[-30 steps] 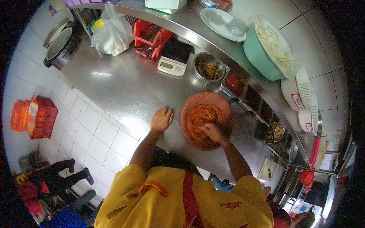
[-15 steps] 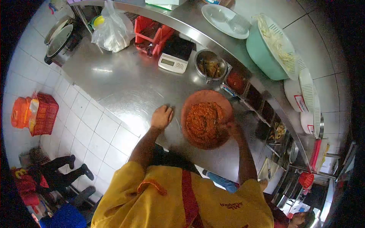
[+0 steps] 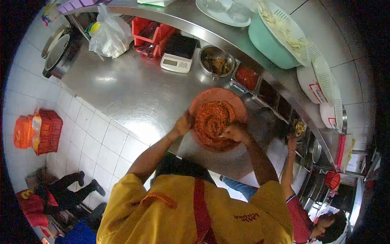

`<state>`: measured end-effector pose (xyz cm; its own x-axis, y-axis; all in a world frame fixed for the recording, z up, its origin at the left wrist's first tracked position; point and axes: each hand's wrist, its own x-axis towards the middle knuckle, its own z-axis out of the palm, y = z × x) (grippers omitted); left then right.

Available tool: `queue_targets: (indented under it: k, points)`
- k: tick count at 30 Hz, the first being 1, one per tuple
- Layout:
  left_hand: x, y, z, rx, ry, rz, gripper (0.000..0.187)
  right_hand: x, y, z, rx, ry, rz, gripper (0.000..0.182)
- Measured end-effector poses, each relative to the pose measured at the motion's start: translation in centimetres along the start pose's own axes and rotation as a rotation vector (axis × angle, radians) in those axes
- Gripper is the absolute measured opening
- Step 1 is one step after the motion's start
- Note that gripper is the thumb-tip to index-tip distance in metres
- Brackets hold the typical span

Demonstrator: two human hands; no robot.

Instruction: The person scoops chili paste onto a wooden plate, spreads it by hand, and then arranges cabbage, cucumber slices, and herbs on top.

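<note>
A wide reddish-brown bowl (image 3: 240,106) stands on the steel counter in front of me, holding a coarse red chili paste (image 3: 213,118) with swirl marks. My left hand (image 3: 184,124) is closed on the bowl's left rim. Over the right part of the paste, my right hand (image 3: 236,133) is closed and blurred by motion. Whatever is in its fingers, a spoon perhaps, is hidden.
Beyond the bowl are a metal pot (image 3: 217,61), a kitchen scale (image 3: 177,59) and red bins (image 3: 148,34). Sauce containers (image 3: 246,78) line the right. A co-worker's arm (image 3: 289,162) reaches toward them. A green tub (image 3: 270,42) sits on the shelf.
My left hand has moved from the bare counter to the bowl's left rim. My right hand has shifted inward over the paste. At right, a co-worker's arm has reached in toward the containers.
</note>
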<state>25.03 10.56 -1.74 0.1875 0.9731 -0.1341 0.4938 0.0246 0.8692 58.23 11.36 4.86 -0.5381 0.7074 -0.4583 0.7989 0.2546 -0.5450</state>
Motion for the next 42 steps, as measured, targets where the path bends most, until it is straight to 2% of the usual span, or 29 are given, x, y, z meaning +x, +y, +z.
queue_targets:
  k: [1, 4, 7, 9, 10, 11, 12, 13, 14, 16, 19, 22, 24, 26, 28, 29, 30, 31, 34, 36, 38, 39, 40, 42]
  points:
    - [0.3, 0.2, -0.5, 0.055, 0.036, 0.095, 0.039, -0.2, 0.9, 0.5, -0.071, -0.103, -0.041, 0.028]
    - [1.9, 3.8, -3.6, -0.084, -0.053, 0.001, 0.056, 2.1, 3.1, 2.4, 0.012, 0.201, -0.093, 0.028]
    - [5.4, -2.1, -0.8, -0.436, 0.016, -0.068, 0.056, 4.5, 3.8, 3.8, 0.106, 0.527, -0.147, 0.028]
    - [5.6, -3.7, -0.7, -0.203, -0.097, 0.024, 0.049, 2.7, -1.8, 1.5, 0.158, 0.145, 0.019, 0.031]
    - [5.8, -4.1, -0.9, -0.085, -0.150, 0.071, 0.045, 2.5, -1.6, 1.7, 0.273, 0.137, 0.004, 0.032]
    - [5.7, -4.4, -0.8, 0.031, -0.136, 0.198, 0.046, 2.3, -1.3, 2.1, 0.388, 0.129, -0.009, 0.033]
    - [5.5, -4.5, -0.5, 0.144, -0.118, 0.322, 0.047, 3.0, 3.4, 4.2, 0.589, 0.301, -0.118, 0.034]
    - [5.2, -4.4, -0.1, 0.256, -0.102, 0.444, 0.047, 3.1, 4.0, 4.2, 0.589, 0.347, -0.115, 0.033]
    - [4.9, -3.0, -0.6, 0.176, -0.110, 0.383, 0.048, 3.0, 2.4, 3.0, 0.589, 0.394, -0.112, 0.033]
    - [4.6, -0.4, -1.9, 0.022, -0.129, 0.269, 0.048, 3.5, -1.8, -0.8, 0.189, 0.246, 0.105, 0.032]
    - [6.2, 0.0, -2.3, -0.096, -0.119, 0.135, 0.046, 3.1, -4.3, 0.4, 0.176, 0.038, -0.036, 0.034]
    - [8.0, -7.2, 1.6, -0.692, 0.130, -0.034, 0.043, 2.8, 0.8, -1.1, 0.091, 0.123, 0.036, 0.036]
    - [5.6, -6.1, -0.2, -0.287, -0.115, 0.038, 0.045, 3.6, 2.5, -2.2, 0.045, 0.356, 0.227, 0.038]
    - [2.3, -3.3, -1.5, -0.266, -0.290, -0.083, 0.043, 5.1, 1.5, -2.6, -0.006, 0.427, 0.314, 0.040]
    - [0.4, -0.2, -1.0, -0.636, -0.385, -0.389, 0.045, 4.3, -3.9, -2.9, 0.148, 0.230, 0.163, 0.039]
    - [0.6, -0.1, -1.1, -0.698, -0.389, -0.429, 0.047, 4.0, -5.0, -2.7, 0.221, 0.125, 0.089, 0.039]
    - [0.8, 0.0, -1.1, -0.765, -0.390, -0.469, 0.050, 5.5, 0.8, -0.2, -0.087, -0.130, -0.027, 0.042]
    - [0.8, 0.3, -1.2, -0.835, -0.390, -0.509, 0.053, 5.5, 0.4, -0.7, -0.040, -0.052, 0.004, 0.042]
    - [0.9, 1.1, -2.0, -0.669, -0.370, -0.330, 0.058, 5.4, -0.7, -3.2, 0.101, 0.189, 0.089, 0.043]
    - [2.6, -3.3, -0.4, -0.251, -0.274, 0.230, 0.060, 5.0, -1.2, -3.9, 0.208, 0.359, 0.151, 0.043]
    - [3.5, -3.6, -0.7, -0.223, -0.280, 0.221, 0.057, 6.3, 1.4, -0.2, 0.240, -0.003, 0.089, 0.041]
    - [3.4, -1.3, -2.0, -0.410, -0.331, -0.066, 0.055, 6.9, 2.5, 0.9, 0.250, -0.184, 0.056, 0.040]
    - [3.6, 0.1, -2.8, -0.597, -0.374, -0.358, 0.052, 5.8, 1.1, 0.1, 0.152, -0.146, 0.026, 0.040]
    - [6.2, -4.8, -0.8, -0.182, -0.222, -0.084, 0.042, 3.6, 0.6, -2.6, 0.110, 0.032, 0.056, 0.039]
